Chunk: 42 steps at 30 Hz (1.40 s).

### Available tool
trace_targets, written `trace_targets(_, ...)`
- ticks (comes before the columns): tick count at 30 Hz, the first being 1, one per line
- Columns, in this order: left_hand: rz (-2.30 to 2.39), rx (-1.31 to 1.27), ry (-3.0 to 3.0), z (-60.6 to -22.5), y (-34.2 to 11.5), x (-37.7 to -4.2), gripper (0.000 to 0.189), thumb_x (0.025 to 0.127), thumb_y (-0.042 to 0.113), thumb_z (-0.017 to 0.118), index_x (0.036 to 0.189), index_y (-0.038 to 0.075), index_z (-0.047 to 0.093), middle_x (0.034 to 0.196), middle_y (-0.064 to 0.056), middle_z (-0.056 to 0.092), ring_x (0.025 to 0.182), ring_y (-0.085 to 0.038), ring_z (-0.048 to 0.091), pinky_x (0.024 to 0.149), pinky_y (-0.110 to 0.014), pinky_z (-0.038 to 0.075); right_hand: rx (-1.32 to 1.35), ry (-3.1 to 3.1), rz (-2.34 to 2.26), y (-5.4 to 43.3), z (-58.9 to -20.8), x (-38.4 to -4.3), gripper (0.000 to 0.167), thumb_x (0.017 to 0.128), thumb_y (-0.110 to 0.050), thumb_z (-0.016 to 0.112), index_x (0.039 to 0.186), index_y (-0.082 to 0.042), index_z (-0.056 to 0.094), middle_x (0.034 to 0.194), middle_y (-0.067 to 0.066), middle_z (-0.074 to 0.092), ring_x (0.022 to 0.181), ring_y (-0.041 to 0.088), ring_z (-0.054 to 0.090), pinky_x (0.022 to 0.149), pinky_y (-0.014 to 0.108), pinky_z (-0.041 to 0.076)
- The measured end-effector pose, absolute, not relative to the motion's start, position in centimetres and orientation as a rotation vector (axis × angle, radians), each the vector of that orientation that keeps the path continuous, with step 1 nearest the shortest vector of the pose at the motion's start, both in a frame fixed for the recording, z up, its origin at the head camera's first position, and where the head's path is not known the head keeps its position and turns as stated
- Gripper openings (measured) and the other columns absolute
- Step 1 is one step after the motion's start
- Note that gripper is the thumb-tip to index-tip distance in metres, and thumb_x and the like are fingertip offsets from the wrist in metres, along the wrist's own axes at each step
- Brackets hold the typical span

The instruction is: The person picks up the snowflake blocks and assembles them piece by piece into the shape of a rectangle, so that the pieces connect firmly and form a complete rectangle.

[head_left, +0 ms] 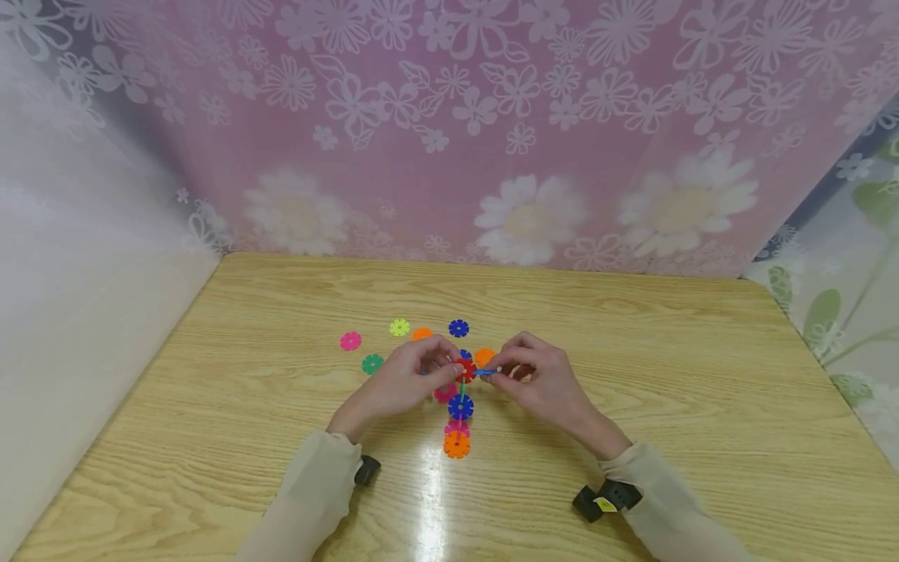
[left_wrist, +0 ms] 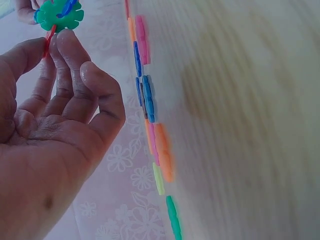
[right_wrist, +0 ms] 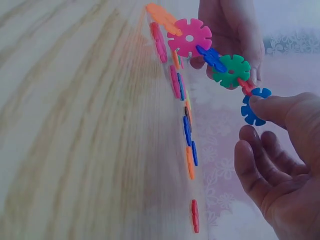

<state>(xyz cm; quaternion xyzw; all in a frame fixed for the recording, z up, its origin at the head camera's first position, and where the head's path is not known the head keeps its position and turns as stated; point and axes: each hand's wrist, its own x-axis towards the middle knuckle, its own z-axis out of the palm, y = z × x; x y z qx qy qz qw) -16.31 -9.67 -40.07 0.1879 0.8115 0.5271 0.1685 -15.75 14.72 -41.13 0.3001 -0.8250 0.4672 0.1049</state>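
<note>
A chain of notched plastic discs hangs between the two hands above the table. My left hand [head_left: 396, 380] pinches the red disc [head_left: 465, 370] between thumb and fingertips. My right hand [head_left: 541, 384] holds a blue disc [right_wrist: 255, 107] by thumb and fingers, right at the red disc's edge. From the red disc the chain runs toward me through a green disc [right_wrist: 231, 70], a dark blue disc [head_left: 460, 407], a pink disc [right_wrist: 190, 37] and an orange disc [head_left: 456, 445] at the near end. In the left wrist view, the green disc [left_wrist: 60, 17] overlaps the red one.
Loose discs lie on the wooden table [head_left: 281, 437] beyond and beside the hands: pink [head_left: 350, 341], green [head_left: 372, 364], yellow [head_left: 399, 327], dark blue [head_left: 459, 328] and orange [head_left: 485, 357] among them. A flowered curtain [head_left: 421, 156] stands behind the far edge.
</note>
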Motion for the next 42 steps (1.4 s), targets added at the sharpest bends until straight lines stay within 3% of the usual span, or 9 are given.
trace_targets(8,1.513,0.517,2.276,-40.00,-9.88,-16.20,0.014,0.103,0.025,0.062,0.113,0.015,0.063,0.096,-0.013,0.070,0.076,-0.034,0.066,0.060,-0.038,0.057,0.914,-2.411,1.383,15.04,-41.30,-15.61,0.018,0.082,0.008,0.079,0.090,-0.008,0.079,0.086,0.006,0.076,0.074,0.011,0.071,0.061,0.024,0.060)
trace_targets(15,1.505,0.499,2.268,-39.97,-10.00,-16.25,0.016,0.104,0.027,0.061,0.112,0.013,0.062,0.091,-0.007,0.071,0.076,-0.031,0.067,0.060,-0.039,0.057,0.974,-2.380,1.358,15.03,-41.43,-15.68,0.021,0.081,0.009,0.078,0.090,-0.010,0.077,0.086,0.004,0.076,0.074,0.006,0.070,0.061,0.023,0.059)
trace_targets(32,1.566,0.477,2.209,-39.82,-9.81,-16.22,0.013,0.104,0.022,0.062,0.104,0.009,0.064,0.090,-0.006,0.074,0.081,-0.025,0.073,0.065,-0.039,0.058,1.064,-2.253,1.341,14.59,-41.86,-15.76,0.020,0.078,0.013,0.079,0.090,-0.004,0.076,0.086,0.011,0.074,0.070,0.018,0.073,0.064,0.021,0.061)
trace_targets(42,1.385,0.544,2.311,-39.71,-10.56,-16.25,0.013,0.104,0.028,0.060,0.108,0.016,0.065,0.092,-0.009,0.072,0.071,-0.029,0.067,0.064,-0.036,0.056,1.022,-2.326,1.350,14.48,-41.85,-15.57,0.022,0.079,0.012,0.078,0.090,-0.006,0.076,0.087,0.005,0.074,0.072,0.013,0.073,0.063,0.024,0.061)
